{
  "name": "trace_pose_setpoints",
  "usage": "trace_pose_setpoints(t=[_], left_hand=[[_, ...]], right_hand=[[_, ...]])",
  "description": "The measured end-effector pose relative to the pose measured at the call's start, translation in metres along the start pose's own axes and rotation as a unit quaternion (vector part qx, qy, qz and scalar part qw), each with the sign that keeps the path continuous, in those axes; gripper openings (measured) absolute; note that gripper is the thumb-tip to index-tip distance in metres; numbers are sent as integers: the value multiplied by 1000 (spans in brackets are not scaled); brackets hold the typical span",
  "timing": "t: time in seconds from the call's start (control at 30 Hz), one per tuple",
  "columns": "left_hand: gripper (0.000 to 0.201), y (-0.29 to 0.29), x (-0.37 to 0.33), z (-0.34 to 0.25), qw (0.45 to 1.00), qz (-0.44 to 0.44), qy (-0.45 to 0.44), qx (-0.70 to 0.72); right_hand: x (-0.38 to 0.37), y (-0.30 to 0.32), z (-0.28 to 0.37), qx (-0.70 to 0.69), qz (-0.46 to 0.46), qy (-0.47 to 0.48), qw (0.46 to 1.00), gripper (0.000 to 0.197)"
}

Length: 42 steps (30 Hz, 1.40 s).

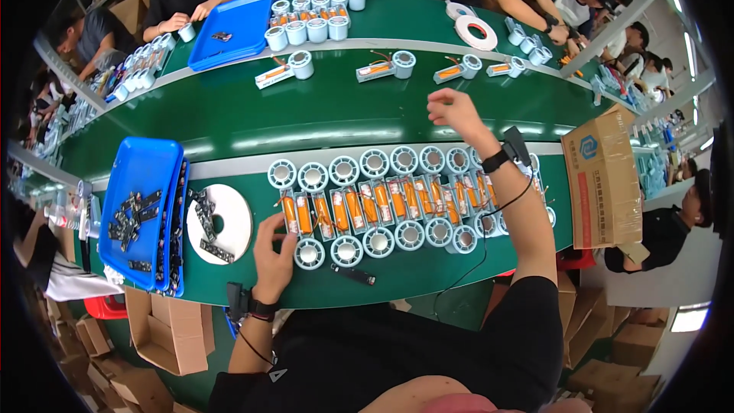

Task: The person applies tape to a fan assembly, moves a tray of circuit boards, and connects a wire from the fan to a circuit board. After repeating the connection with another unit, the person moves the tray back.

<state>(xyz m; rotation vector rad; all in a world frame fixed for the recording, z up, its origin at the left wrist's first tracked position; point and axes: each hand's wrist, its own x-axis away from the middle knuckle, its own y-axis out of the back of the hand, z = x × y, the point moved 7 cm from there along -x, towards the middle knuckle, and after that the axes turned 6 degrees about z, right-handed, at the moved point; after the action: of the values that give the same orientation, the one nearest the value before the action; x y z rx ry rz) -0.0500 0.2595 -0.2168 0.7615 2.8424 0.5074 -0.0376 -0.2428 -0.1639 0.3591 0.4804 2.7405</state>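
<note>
Two rows of pale-blue handheld fan units with round slotted heads [375,163] lie before me, their open handles showing orange battery cells [354,208] and thin wires. At the left end of these rows is my left hand [273,260], its thumb and fingers apart beside the nearest fan head [310,253]; whether it touches a unit is unclear. My right hand [457,115] is raised over the green belt beyond, fingers half curled and apart, with nothing visible in them. A small dark circuit board strip [354,274] lies below the near row.
Blue trays [141,153] with dark circuit boards and a white disc [237,218] bearing more stand left. A cardboard box [600,183] stands right. Several fan units [300,66] lie along the belt [183,111]. Across it, people work near another blue tray [229,27] and white rings [475,33].
</note>
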Motion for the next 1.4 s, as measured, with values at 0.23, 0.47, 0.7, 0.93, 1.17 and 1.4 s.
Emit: trace_pose_setpoints(t=[0.23, 0.47, 0.7, 0.93, 1.17, 1.4], left_hand=[[38, -1, -45, -6, 1000, 15, -22, -8], [35, -10, -14, 8, 996, -62, -37, 46], [35, -8, -16, 10, 997, -68, 6, 35], [35, -12, -20, 18, 996, -65, 38, 45], [37, -14, -22, 20, 994, -93, 38, 39], [38, -15, -23, 21, 995, -96, 32, 20]], right_hand=[[-30, 50, 9, 533, -139, 159, 820, 36], [-95, 59, -2, 666, -196, 113, 711, 34], [-108, 53, -4, 710, -91, 111, 690, 43], [-89, 53, -10, 712, -81, 124, 686, 32], [-55, 108, -18, 745, -106, 75, 654, 22], [-80, 184, -62, 706, -130, -154, 679, 45]])
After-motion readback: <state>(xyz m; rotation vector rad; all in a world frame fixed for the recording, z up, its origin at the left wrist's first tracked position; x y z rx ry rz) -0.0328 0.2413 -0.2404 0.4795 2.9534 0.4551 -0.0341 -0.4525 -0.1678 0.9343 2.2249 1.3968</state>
